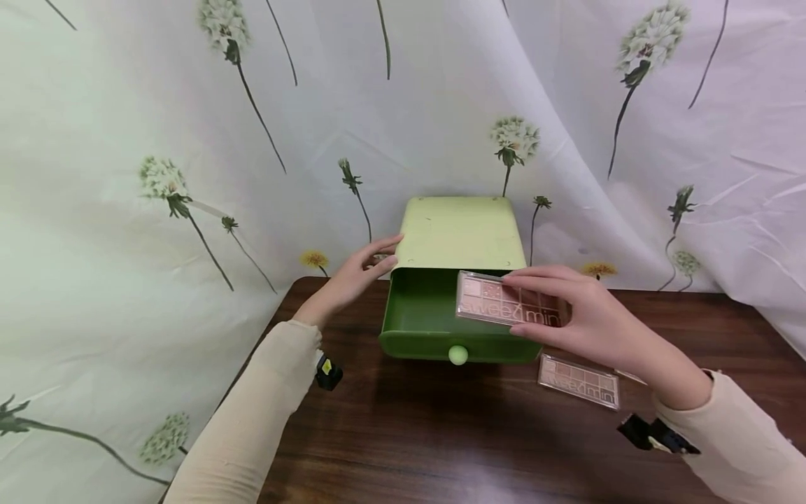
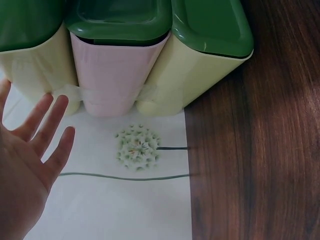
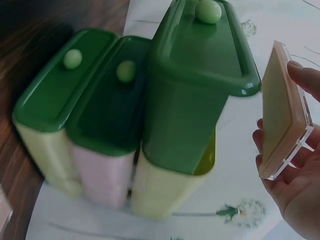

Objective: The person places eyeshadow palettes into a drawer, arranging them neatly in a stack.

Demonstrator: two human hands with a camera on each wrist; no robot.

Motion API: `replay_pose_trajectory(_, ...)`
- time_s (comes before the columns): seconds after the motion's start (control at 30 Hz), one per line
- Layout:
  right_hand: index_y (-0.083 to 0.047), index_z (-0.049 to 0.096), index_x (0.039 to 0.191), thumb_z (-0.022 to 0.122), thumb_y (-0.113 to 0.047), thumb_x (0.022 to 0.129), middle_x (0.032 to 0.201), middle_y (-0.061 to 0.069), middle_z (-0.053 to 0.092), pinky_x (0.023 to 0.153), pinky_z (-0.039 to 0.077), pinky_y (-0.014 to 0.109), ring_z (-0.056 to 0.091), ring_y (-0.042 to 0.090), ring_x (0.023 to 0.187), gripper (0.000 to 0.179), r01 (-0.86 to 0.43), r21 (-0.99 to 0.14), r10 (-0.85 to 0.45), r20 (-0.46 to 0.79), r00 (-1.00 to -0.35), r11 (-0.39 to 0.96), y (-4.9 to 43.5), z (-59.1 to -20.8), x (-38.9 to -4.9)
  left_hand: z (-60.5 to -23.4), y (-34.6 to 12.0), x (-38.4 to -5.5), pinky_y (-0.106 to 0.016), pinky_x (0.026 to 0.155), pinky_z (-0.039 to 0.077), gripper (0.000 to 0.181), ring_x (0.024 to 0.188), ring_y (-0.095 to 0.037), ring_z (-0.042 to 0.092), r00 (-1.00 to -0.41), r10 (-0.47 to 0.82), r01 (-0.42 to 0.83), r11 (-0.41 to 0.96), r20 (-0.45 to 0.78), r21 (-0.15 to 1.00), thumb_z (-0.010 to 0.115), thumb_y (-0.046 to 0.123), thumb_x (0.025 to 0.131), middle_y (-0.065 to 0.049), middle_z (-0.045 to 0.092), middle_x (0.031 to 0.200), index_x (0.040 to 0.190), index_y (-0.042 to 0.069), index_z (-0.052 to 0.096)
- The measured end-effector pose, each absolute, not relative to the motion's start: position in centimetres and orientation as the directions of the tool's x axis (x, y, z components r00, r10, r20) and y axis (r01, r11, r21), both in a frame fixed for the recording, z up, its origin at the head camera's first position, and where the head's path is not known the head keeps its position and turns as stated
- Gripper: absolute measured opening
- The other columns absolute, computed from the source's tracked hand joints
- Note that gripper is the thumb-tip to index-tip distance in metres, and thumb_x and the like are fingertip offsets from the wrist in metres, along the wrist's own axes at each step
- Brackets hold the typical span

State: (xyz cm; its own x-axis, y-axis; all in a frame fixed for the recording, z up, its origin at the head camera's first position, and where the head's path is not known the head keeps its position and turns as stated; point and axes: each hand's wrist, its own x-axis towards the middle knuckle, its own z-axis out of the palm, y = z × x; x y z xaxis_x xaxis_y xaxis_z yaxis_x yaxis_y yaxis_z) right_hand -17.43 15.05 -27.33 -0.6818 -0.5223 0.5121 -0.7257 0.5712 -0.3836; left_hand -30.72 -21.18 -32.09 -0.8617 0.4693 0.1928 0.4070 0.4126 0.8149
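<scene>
The drawer cabinet (image 1: 462, 231) is showing smooth, pale plastic with a soft sheen. Its green drawer (image 1: 415, 344) and round knob (image 1: 458, 355) are gleaming like glossy plastic. The eyeshadow palette (image 1: 483, 299) is glinting in clear, shiny plastic. The tabletop (image 1: 403, 441) is displaying polished-looking wood grain; the backdrop (image 1: 409, 126) is hanging as creased cloth, and the sleeves (image 1: 258, 392) are looking matt.

The head camera looks forward and down from above, farthest back, facing the cream, pink and green plastic drawer cabinet (image 1: 462, 234). Each wrist camera sits close, turned sideways: left faces the cabinet's left side, right its right side. Both share all three drawers; head and right share the pink rectangular clear-cased palette (image 1: 483, 302).
</scene>
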Motion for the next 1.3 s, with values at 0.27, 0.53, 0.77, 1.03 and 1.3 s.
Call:
replay_pose_trajectory(0.27, -0.020, 0.065, 0.133, 0.080, -0.031, 0.085, 0.130, -0.005, 0.061, 0.090, 0.047, 0.036, 0.055, 0.012, 0.114, 0.051, -0.726, -0.462, -0.580, 0.440, -0.686, 0.509, 12.0, -27.5, -18.6, -32.0, -21.0, -30.7, -0.051, 0.097, 0.043, 0.050, 0.120, -0.031, 0.049, -0.862, 0.466, 0.413, 0.416, 0.200, 0.810, 0.049, 0.040, 0.105, -0.008, 0.044, 0.146, 0.153, 0.034, 0.038)
replay_pose_trajectory(0.53, -0.013, 0.066, 0.131, 0.079, -0.031, 0.086, 0.130, -0.003, 0.062, 0.092, 0.047, 0.037, 0.057, 0.013, 0.112, 0.050, -0.763, -0.452, -0.645, 0.419, -0.639, 0.462, 9.6, -27.6, -19.5, -32.0, -21.2, -30.6, -0.057, 0.098, 0.041, 0.051, 0.121, -0.033, 0.048, -0.861, 0.465, 0.416, 0.407, 0.208, 0.813, 0.050, 0.040, 0.104, -0.010, 0.044, 0.146, 0.153, 0.031, 0.039)
replay_pose_trajectory(0.77, -0.011, 0.066, 0.130, 0.074, -0.032, 0.090, 0.125, -0.003, 0.064, 0.085, 0.049, 0.037, 0.060, 0.012, 0.101, 0.046, -0.749, -0.476, -0.674, 0.362, -0.645, 0.461, 8.5, -28.2, -20.6, -32.0, -21.1, -30.6, -0.052, 0.096, 0.043, 0.051, 0.121, -0.032, 0.048, -0.865, 0.462, 0.409, 0.419, 0.198, 0.811, 0.050, 0.041, 0.104, -0.009, 0.045, 0.145, 0.153, 0.033, 0.039)
replay_pose_trajectory(1.03, -0.012, 0.069, 0.125, 0.074, -0.033, 0.091, 0.118, -0.004, 0.067, 0.087, 0.051, 0.036, 0.062, 0.010, 0.101, 0.041, -0.760, -0.448, -0.716, 0.309, -0.625, 0.470, 7.9, -28.5, -22.0, -32.0, -21.0, -30.8, -0.055, 0.099, 0.041, 0.049, 0.122, -0.032, 0.047, -0.867, 0.463, 0.398, 0.421, 0.185, 0.815, 0.049, 0.038, 0.105, -0.008, 0.043, 0.146, 0.153, 0.034, 0.038)
replay_pose_trajectory(1.3, -0.011, 0.069, 0.126, 0.075, -0.031, 0.090, 0.123, 0.000, 0.067, 0.095, 0.049, 0.039, 0.061, 0.017, 0.115, 0.042, -0.747, -0.413, -0.751, 0.193, -0.631, 0.521, 7.5, -28.4, -23.2, -32.0, -21.0, -31.2, -0.053, 0.099, 0.042, 0.052, 0.124, -0.034, 0.047, -0.872, 0.466, 0.373, 0.428, 0.153, 0.823, 0.047, 0.027, 0.107, -0.014, 0.040, 0.150, 0.156, 0.023, 0.033)
